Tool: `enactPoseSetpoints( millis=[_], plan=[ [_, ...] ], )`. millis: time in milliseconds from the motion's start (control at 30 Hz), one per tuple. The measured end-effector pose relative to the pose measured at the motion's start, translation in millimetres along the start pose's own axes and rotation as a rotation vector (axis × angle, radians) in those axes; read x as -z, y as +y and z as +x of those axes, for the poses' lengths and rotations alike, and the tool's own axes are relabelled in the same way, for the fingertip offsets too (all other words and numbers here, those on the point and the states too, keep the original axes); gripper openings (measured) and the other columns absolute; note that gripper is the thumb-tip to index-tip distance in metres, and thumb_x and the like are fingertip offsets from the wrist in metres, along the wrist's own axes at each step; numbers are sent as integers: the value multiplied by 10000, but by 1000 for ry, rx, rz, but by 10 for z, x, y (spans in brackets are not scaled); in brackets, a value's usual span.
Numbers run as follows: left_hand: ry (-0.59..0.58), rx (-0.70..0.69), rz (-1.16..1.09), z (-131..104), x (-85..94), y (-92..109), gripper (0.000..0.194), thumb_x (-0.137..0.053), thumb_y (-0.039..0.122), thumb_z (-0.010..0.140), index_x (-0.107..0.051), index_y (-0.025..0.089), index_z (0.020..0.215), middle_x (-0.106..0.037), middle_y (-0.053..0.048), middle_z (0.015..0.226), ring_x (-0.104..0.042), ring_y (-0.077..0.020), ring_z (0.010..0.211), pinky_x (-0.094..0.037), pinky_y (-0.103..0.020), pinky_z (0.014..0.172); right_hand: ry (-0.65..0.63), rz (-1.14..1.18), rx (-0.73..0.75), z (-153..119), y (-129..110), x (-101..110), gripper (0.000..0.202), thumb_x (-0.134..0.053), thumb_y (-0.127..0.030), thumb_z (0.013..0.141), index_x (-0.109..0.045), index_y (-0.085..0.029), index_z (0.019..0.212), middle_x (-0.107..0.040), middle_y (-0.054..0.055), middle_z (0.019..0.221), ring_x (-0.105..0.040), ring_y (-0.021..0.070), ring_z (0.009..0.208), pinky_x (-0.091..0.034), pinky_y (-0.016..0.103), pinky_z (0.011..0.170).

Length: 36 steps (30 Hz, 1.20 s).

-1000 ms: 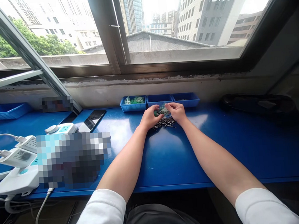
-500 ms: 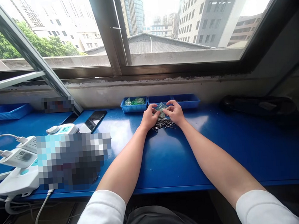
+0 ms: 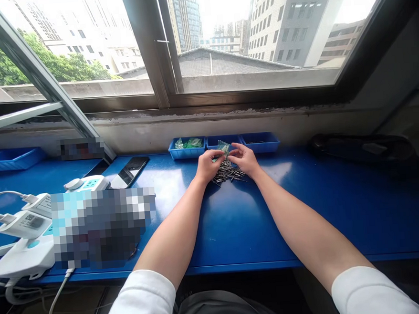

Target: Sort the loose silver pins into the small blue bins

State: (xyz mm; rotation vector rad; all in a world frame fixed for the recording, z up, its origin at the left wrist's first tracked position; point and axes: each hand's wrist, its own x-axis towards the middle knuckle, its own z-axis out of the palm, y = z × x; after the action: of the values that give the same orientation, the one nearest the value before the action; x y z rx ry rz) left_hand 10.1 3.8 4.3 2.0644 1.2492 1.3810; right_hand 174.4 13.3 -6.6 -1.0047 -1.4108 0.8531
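Note:
Over the blue table, a small clear plastic bag (image 3: 223,147) with a greenish tint stands up between my two hands. My left hand (image 3: 209,166) pinches its lower left side with thumb and forefinger. At the bag's right side, my right hand (image 3: 245,160) has thumb and fingertips bent in on its edge, the forefinger raised. Directly beneath lies a loose heap of thin metal pins (image 3: 228,172), partly covered by the hands. Whether anything is inside the bag is too small to tell.
Behind my hands stand a blue bin with green-printed bags (image 3: 187,151), a middle blue bin (image 3: 213,140) and a right blue bin (image 3: 266,146). Leftward are a phone (image 3: 133,171), a white power strip (image 3: 26,253) with plugs, and a blurred-out object. A dark case (image 3: 363,153) lies at right.
The bag has gone from spread between both hands to more upright, its top higher and slightly left. My right fingers have shifted a little; more of the pin heap shows.

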Motion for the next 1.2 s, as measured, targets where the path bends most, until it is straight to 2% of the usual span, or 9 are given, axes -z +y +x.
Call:
enactPoseSetpoints(
  millis=[133, 233, 400, 600, 733, 833, 1000, 1100, 1200],
  plan=[
    [65, -7, 122, 4, 25, 29, 292, -544, 324, 844, -646, 198, 1086, -664, -65, 1084, -587, -192, 1041, -480, -312, 895, 36, -15, 4, 8, 19, 17, 577, -742, -343, 578, -577, -152, 1097, -668, 50, 852, -636, 181, 767, -531, 343, 736],
    [132, -1, 263, 31, 72, 39, 440, -522, 353, 854, -532, 206, 1268, -568, -79, 1263, -474, -223, 1207, -394, -355, 1019, 40, -68, 12, -11, 10, 24, 494, -717, -334, 598, -599, -154, 1043, -665, 40, 814, -632, 181, 768, -527, 341, 747],
    [226, 209, 431, 94, 175, -59, 626, -526, 378, 822, -365, 185, 1395, -454, -122, 1380, -337, -309, 1303, -302, -472, 1061, 34, -268, 90, -81, -81, 13, 348, -635, -280, 662, -635, -160, 988, -676, 32, 775, -615, 169, 729, -512, 327, 749],
    [229, 400, 523, 95, 270, -185, 653, -497, 353, 810, -296, 193, 1410, -450, -144, 1385, -275, -340, 1325, -214, -568, 1060, 18, -416, 158, -120, -122, -1, 309, -580, -243, 682, -650, -178, 975, -689, 23, 792, -615, 173, 776, -495, 319, 798],
    [204, 375, 620, 72, 278, -164, 637, -530, 349, 779, -359, 172, 1367, -480, -165, 1337, -317, -343, 1285, -247, -556, 1043, 4, -429, 158, -127, -118, 6, 325, -574, -236, 681, -651, -172, 990, -695, 28, 803, -618, 175, 788, -493, 318, 807],
    [249, 354, 653, 71, 273, -157, 605, -540, 346, 767, -419, 152, 1327, -476, -178, 1302, -362, -351, 1233, -298, -532, 1018, -4, -432, 149, -130, -125, 9, 329, -570, -228, 682, -651, -175, 997, -699, 27, 811, -622, 176, 801, -492, 319, 814],
    [310, 486, 639, 84, 264, -205, 590, -576, 377, 735, -473, 164, 1275, -371, -171, 1340, -337, -369, 1248, -334, -493, 1012, 3, -449, 112, -129, -127, 12, 316, -574, -219, 683, -654, -186, 988, -697, 15, 797, -627, 171, 799, -492, 323, 821],
    [280, 526, 643, 86, 261, -217, 637, -576, 402, 728, -438, 170, 1305, -291, -158, 1418, -282, -366, 1296, -277, -501, 1059, 5, -454, 102, -128, -124, 12, 313, -576, -213, 688, -654, -181, 990, -697, 16, 800, -627, 168, 803, -488, 318, 826],
    [236, 510, 641, 85, 258, -200, 726, -563, 408, 730, -336, 175, 1379, -287, -147, 1458, -260, -353, 1319, -244, -540, 1068, 5, -465, 99, -123, -113, 15, 308, -575, -209, 695, -654, -184, 992, -697, 13, 804, -625, 169, 806, -485, 319, 831]
  ],
)
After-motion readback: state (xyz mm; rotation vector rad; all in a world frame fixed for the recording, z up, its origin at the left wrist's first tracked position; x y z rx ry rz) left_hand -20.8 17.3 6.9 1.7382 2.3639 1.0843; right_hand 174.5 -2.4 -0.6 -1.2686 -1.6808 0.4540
